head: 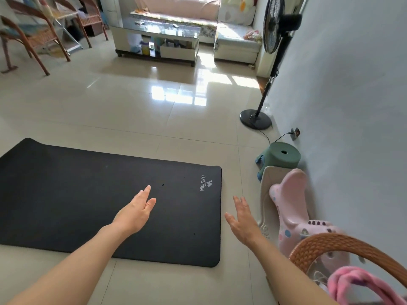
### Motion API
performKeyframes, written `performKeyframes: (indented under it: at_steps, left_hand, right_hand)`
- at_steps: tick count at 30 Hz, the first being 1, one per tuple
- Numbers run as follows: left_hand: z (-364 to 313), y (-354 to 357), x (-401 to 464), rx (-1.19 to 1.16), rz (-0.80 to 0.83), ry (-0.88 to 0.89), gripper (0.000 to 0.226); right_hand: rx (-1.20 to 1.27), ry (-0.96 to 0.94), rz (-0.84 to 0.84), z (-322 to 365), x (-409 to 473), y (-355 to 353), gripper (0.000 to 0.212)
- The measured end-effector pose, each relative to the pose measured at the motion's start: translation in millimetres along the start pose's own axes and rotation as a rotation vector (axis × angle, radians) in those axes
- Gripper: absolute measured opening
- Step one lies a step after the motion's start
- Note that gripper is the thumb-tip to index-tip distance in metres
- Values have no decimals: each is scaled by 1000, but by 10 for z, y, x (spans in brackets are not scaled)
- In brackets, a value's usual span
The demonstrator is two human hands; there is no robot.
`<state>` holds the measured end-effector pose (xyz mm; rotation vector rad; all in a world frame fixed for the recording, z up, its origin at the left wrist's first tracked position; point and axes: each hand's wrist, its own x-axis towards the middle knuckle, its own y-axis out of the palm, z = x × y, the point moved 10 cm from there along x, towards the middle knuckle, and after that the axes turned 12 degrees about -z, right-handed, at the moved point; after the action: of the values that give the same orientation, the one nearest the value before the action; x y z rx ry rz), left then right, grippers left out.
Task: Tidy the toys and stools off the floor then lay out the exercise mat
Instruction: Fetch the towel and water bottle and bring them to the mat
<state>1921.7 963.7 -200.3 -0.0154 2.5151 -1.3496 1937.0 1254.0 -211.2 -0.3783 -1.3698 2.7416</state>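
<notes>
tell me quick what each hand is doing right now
Left hand: open, fingers straight, holding nothing, over the black mat.
Right hand: open, fingers spread, holding nothing.

White lettering reads "CAMELYOGA" on the black exercise mat (pixel 88 194), printed near its right-hand end beside a small camel logo, the word running sideways from this view. That is the lone legible text; items on the far table are too blurred to read.
</notes>
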Motion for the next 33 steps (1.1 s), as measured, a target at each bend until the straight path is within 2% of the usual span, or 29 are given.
performKeyframes:
  at_steps: [7, 14, 27, 33]
  left_hand:
    - [-346, 25, 206, 10, 46, 68, 56]
    - [-1084, 304, 728, 47, 90, 146, 56]
    - [-2911, 913, 2417, 75, 43, 83, 55]
    - [-3443, 980, 3075, 52, 36, 84, 55]
  right_hand:
    - [55, 26, -64, -20, 129, -192, 64]
    - [129, 94, -86, -420, 674, -438, 64]
    - [172, 49, -31, -1161, 3050, -1522, 64]
    - [186, -3, -17, -1139, 3970, -1855, 63]
